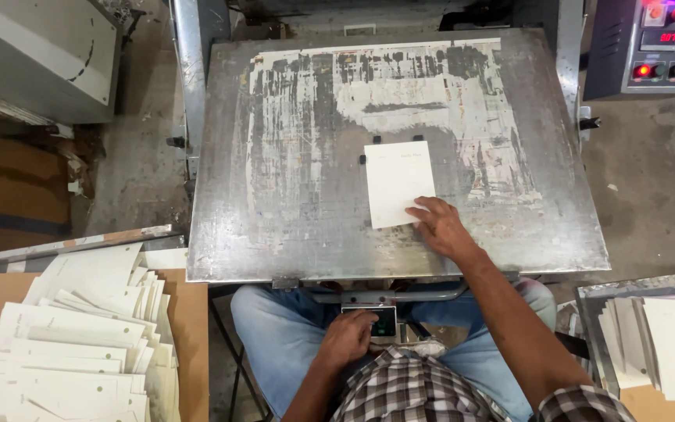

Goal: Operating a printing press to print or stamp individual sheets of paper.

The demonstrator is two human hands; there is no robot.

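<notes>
Head view, looking straight down over a seated person in blue jeans and a checked shirt. The right hand [441, 227] lies flat, fingers spread, on the lower right corner of a white card [398, 184]; it presses rather than pinches, so nothing is clasped. The card sits on the worn metal plate [291, 195] of a press, right of centre, its top and left edges touching three small black stops [376, 140]. The left hand [347, 337] is down between the knees, below the plate's front edge, fingers curled over a small dark box with a pale face [384, 320]; whether it pushes or only rests there I cannot tell. Judgement: the step in hand looks like seating a single card against the stops, and the next move would call for the card to stay square to them while the right hand comes clear of the plate. Containers: none proper. At lower left a brown board [189, 328] carries a loose, fanned heap of white cards [80, 344], many overlapping, some with a small green dot. At lower right a grey metal tray [587, 301] holds a tidier stack of the same white cards [666, 344], overlapping like shingles. At upper right is a control panel [658, 47] with red, green and blue lights lit. A grey cabinet [33, 55] stands at upper left, with a dusty concrete floor [650, 187] around the press.
</notes>
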